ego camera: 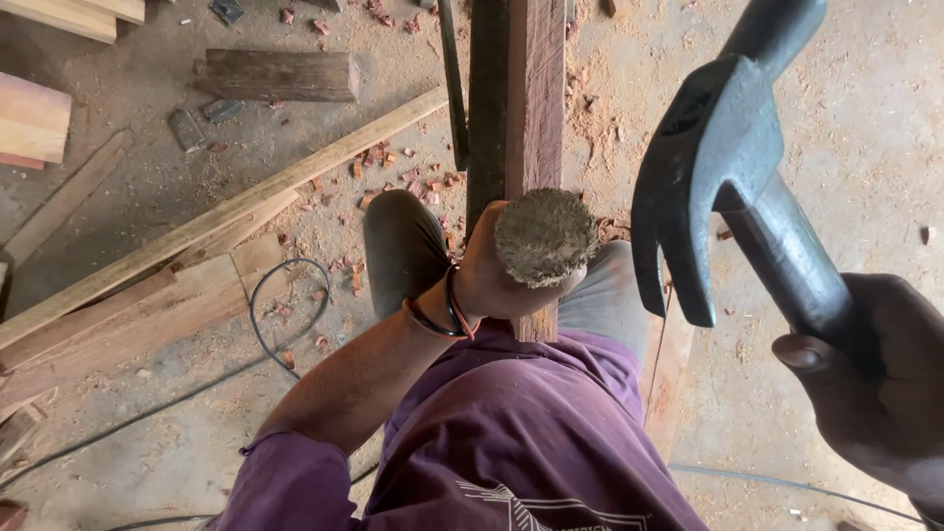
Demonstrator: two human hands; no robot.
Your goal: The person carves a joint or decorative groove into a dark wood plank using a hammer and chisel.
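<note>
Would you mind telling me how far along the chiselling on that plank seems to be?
Done: red wood chips already litter the floor. In hand: the left hand grips a chisel with a frayed handle top against the plank, and the right hand holds the hammer raised. What is left: the cut itself is hidden, so I cannot tell.

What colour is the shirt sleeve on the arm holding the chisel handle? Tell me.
Purple sleeve, seen in the head view; the left hand grips the frayed handle.
</note>
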